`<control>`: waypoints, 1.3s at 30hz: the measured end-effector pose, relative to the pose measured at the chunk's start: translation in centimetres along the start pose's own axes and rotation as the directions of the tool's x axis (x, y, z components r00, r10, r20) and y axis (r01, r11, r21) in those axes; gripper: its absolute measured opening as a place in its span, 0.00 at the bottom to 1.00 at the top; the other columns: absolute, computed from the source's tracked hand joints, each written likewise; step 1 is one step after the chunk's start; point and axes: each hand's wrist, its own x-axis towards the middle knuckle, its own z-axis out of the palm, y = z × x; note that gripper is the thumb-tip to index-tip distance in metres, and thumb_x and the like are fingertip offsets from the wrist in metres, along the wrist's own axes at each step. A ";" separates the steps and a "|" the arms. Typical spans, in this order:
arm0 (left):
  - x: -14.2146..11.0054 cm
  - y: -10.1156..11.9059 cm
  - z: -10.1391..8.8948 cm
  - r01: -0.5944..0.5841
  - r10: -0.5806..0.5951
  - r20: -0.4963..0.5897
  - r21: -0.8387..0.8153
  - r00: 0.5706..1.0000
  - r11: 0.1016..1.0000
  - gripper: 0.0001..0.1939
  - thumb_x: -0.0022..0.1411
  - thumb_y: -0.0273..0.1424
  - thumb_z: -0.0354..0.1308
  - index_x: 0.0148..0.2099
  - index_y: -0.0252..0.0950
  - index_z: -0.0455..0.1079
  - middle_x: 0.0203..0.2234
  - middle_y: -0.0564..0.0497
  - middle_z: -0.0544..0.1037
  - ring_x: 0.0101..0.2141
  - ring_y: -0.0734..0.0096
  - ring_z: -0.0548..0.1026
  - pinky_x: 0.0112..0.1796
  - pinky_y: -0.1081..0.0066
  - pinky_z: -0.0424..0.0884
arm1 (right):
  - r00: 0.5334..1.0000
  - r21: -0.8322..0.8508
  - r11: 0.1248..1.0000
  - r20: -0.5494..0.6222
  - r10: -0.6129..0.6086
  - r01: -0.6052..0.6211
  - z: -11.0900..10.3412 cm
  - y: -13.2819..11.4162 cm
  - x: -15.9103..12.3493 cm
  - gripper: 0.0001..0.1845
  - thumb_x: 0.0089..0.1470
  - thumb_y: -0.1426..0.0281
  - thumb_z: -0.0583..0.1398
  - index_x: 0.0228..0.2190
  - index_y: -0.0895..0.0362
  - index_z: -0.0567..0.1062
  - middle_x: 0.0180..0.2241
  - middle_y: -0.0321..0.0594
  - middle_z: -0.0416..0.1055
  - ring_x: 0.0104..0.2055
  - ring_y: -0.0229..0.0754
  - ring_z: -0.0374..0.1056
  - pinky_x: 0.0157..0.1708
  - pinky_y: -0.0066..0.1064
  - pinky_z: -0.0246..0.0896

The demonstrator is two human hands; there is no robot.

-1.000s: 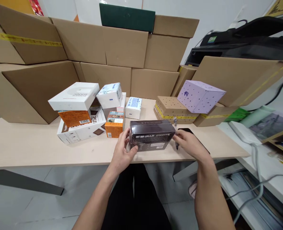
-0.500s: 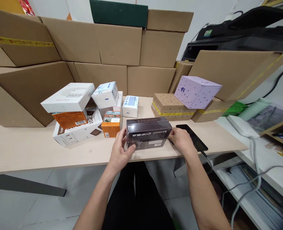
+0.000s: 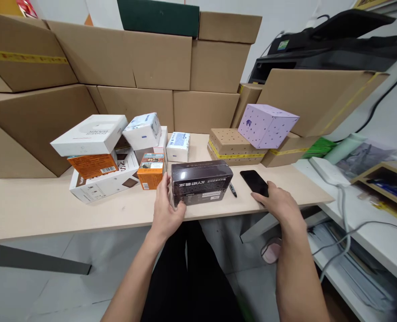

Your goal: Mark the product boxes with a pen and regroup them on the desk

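Note:
A dark brown shrink-wrapped box (image 3: 201, 183) with upside-down white print stands near the table's front edge. My left hand (image 3: 166, 208) holds its left end, thumb against the front face and fingers along the side. To the right, a black smartphone (image 3: 253, 181) lies on the table, screen up. My right hand (image 3: 280, 201) grips the phone's near end between thumb and fingers. Between box and phone lies a dark pen (image 3: 232, 190).
At left, a white power bank box (image 3: 91, 134) tops a pile beside an orange box (image 3: 151, 170) and white packs (image 3: 178, 147). A purple box (image 3: 267, 125) rests on brown cartons (image 3: 235, 145) at right. Large cardboard (image 3: 158, 60) walls the back; cables (image 3: 347, 223) hang at right.
My right hand has left the dark box's right end and moved right onto the phone. The pen now shows beside the box. My left hand stays on the box; the view has shifted slightly.

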 end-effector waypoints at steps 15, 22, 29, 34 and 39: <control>-7.2 3.7 2.3 -0.316 0.284 -0.181 -0.187 0.942 0.930 0.26 0.60 0.23 0.58 0.59 0.43 0.65 0.47 0.44 0.72 0.50 0.56 0.71 0.52 0.51 0.70 | 0.801 0.637 0.705 -0.575 0.166 0.311 2.6 -1.3 -8.7 0.44 0.49 0.52 0.66 0.62 0.56 0.62 0.53 0.50 0.73 0.52 0.52 0.72 0.55 0.46 0.66; -6.9 10.4 3.9 0.390 -0.206 0.356 -0.594 0.912 0.704 0.28 0.65 0.37 0.59 0.64 0.42 0.59 0.55 0.42 0.72 0.54 0.58 0.72 0.55 0.59 0.68 | 0.626 0.540 0.601 -0.775 0.084 0.589 4.9 -8.1 -13.8 0.46 0.51 0.59 0.68 0.65 0.55 0.57 0.56 0.54 0.69 0.56 0.52 0.69 0.54 0.51 0.67; -5.8 11.7 3.6 0.406 -0.398 0.141 -0.550 0.907 0.730 0.20 0.56 0.28 0.64 0.49 0.39 0.62 0.42 0.49 0.76 0.42 0.69 0.77 0.44 0.69 0.73 | 0.481 0.395 0.612 -0.876 0.028 0.685 5.2 -10.9 -14.6 0.46 0.54 0.61 0.67 0.66 0.55 0.54 0.54 0.55 0.69 0.55 0.54 0.69 0.49 0.51 0.71; -5.6 11.2 3.9 0.374 -0.435 0.022 -0.551 0.900 0.746 0.20 0.52 0.27 0.65 0.44 0.39 0.61 0.38 0.52 0.75 0.39 0.72 0.77 0.41 0.72 0.72 | 0.432 0.353 0.614 -0.901 0.020 0.706 5.2 -11.6 -14.4 0.43 0.55 0.64 0.67 0.66 0.58 0.55 0.53 0.56 0.69 0.54 0.54 0.69 0.49 0.50 0.71; -5.5 10.7 4.2 0.361 -0.428 0.000 -0.535 0.904 0.764 0.18 0.53 0.28 0.65 0.43 0.39 0.61 0.34 0.54 0.73 0.31 0.76 0.74 0.34 0.75 0.70 | 0.473 0.371 0.640 -0.881 0.014 0.673 5.4 -11.7 -14.2 0.42 0.56 0.64 0.65 0.66 0.54 0.54 0.54 0.55 0.69 0.55 0.54 0.68 0.50 0.51 0.69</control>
